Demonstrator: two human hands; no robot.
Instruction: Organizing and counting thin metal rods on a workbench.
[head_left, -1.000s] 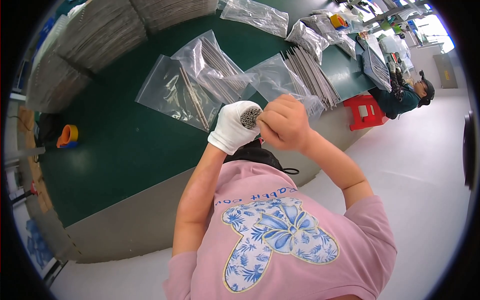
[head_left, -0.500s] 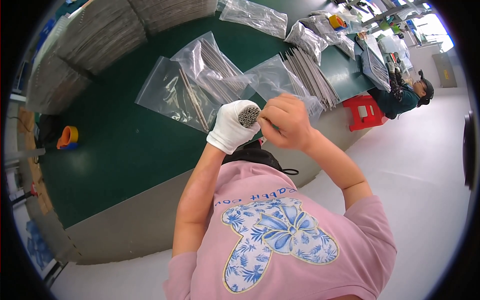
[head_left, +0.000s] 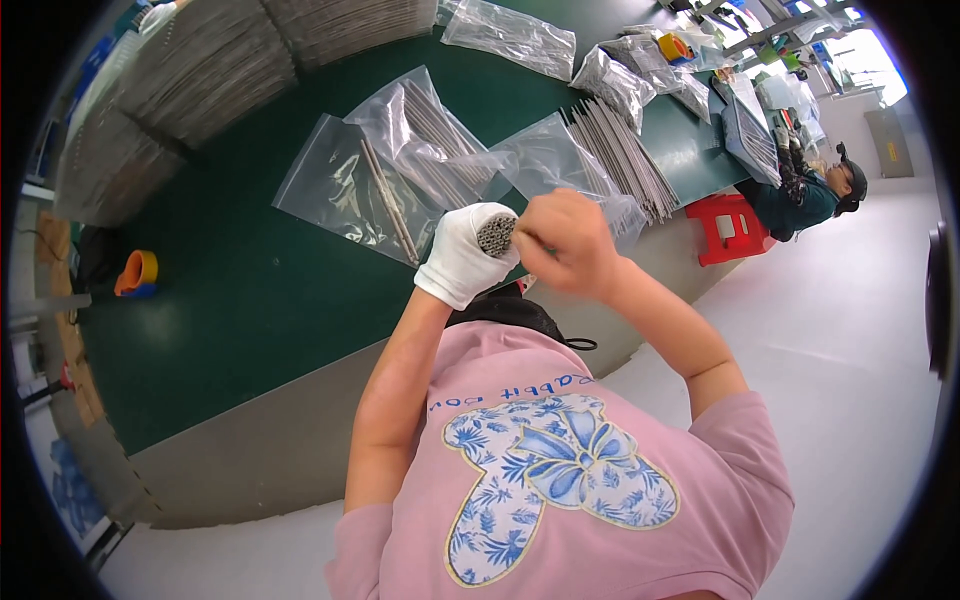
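My left hand [head_left: 455, 258], in a white glove, is wrapped round a bundle of thin grey metal tubes [head_left: 496, 236], their open ends turned up towards me. Bare and closed, my right hand [head_left: 568, 240] is right beside those ends; its fingertips are pinched, and whether anything is between them is hidden. Beyond the glove lies a clear plastic bag [head_left: 318, 185] with a couple of rods [head_left: 388, 195] showing in or on it. A second clear bag [head_left: 425, 110] holds several grey rods. To the right, loose grey rods [head_left: 622, 160] lie side by side, partly under another clear bag [head_left: 545, 150].
The green table [head_left: 230, 320] has an orange tape roll [head_left: 137, 273] at its left and tall grey stacks [head_left: 205, 80] at the back left. Filled plastic bags [head_left: 612, 85] lie at the far right. Beyond are a red stool [head_left: 722, 228] and a seated co-worker [head_left: 812, 205].
My right hand has turned slightly at the bundle's ends, its fingers curling in and a little blurred. My left hand still holds the tubes in nearly the same place.
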